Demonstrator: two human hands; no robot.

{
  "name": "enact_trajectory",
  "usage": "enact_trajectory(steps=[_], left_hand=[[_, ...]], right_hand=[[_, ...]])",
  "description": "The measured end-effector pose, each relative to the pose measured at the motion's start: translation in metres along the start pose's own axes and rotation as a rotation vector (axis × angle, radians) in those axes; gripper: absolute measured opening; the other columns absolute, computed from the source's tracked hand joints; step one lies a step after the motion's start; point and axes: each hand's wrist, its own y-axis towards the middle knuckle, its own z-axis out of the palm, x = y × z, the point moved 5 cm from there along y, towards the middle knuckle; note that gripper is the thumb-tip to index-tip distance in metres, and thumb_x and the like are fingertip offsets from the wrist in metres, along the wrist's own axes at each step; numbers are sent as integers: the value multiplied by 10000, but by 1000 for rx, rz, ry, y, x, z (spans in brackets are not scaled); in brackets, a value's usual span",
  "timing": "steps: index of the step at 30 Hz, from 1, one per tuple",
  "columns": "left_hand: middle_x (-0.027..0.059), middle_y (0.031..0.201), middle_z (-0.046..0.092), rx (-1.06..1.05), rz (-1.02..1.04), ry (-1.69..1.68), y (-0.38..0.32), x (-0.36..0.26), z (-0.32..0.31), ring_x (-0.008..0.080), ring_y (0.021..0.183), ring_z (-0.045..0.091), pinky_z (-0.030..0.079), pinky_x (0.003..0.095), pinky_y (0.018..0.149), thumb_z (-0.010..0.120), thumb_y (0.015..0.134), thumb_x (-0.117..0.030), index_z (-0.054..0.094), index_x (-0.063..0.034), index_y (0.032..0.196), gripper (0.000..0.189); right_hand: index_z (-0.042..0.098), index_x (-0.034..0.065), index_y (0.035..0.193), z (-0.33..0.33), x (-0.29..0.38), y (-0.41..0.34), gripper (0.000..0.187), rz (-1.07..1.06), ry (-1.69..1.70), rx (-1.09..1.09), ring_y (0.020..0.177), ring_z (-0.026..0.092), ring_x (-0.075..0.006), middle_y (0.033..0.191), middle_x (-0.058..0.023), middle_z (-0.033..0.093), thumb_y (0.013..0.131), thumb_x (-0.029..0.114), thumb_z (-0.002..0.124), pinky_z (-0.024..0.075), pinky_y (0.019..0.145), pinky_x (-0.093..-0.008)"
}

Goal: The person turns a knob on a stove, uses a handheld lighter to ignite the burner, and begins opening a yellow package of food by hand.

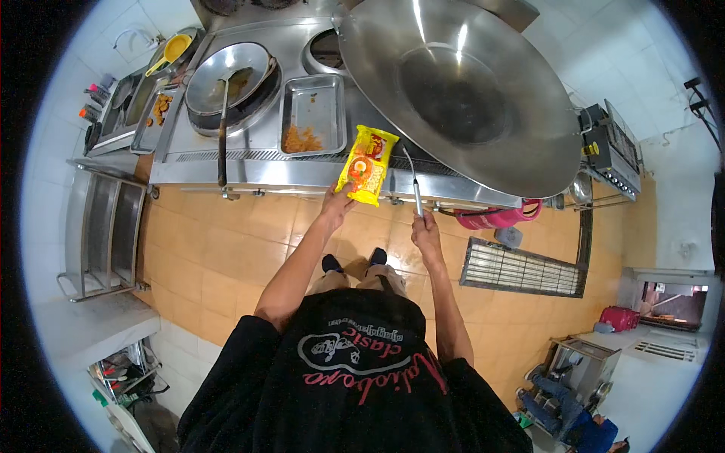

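My left hand (337, 205) grips the lower end of a yellow packet of instant noodles (369, 164) with a picture of egg and noodles on it. It is held up over the front edge of a stainless steel stove counter (255, 174). In my right hand (426, 229) is a slim metal utensil (417, 189) with a curved tip; its exact kind is unclear. A huge steel wok (527, 130) stands tilted just beyond that tip. Behind the packet lies a metal tray (313, 113) with orange-brown crumbs (302, 140) at its near end.
At left on the stove, a smaller wok (207, 71) holds a long-handled ladle (222, 133). Fried pieces (162, 107) lie in another tray. A pink gas cylinder (493, 217) sits below the counter, near a floor grate (521, 267). A person (580, 422) is low at the far right.
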Motion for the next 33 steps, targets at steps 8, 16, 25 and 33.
enact_trajectory(steps=[8,16,25,33], left_hand=[[64,1155,561,173,64,167,-71,-17,-41,183,1030,574,484,346,890,576,896,-220,405,-81,1293,454],[78,1163,554,123,153,90,-114,-15,-100,169,1041,565,476,328,883,547,912,-196,387,-67,1308,445],[61,1140,570,20,174,35,-150,-26,-131,150,1013,567,464,327,864,561,909,-234,412,-68,1297,448],[59,1162,562,-22,194,-21,-164,-30,-146,151,1021,561,452,352,880,570,901,-254,419,-65,1291,459]], right_hand=[[486,109,912,23,2,13,150,28,85,56,454,313,-21,600,58,367,934,252,527,252,391,-186],[476,98,929,64,1,36,173,71,27,128,455,327,-40,593,41,380,940,268,504,273,397,-198],[478,51,988,98,-72,149,291,-221,-359,51,456,368,-75,588,18,408,958,334,414,316,412,-239],[428,-42,1245,152,-22,141,503,-447,-726,-84,887,608,-380,986,-228,623,961,350,290,476,808,-404]])
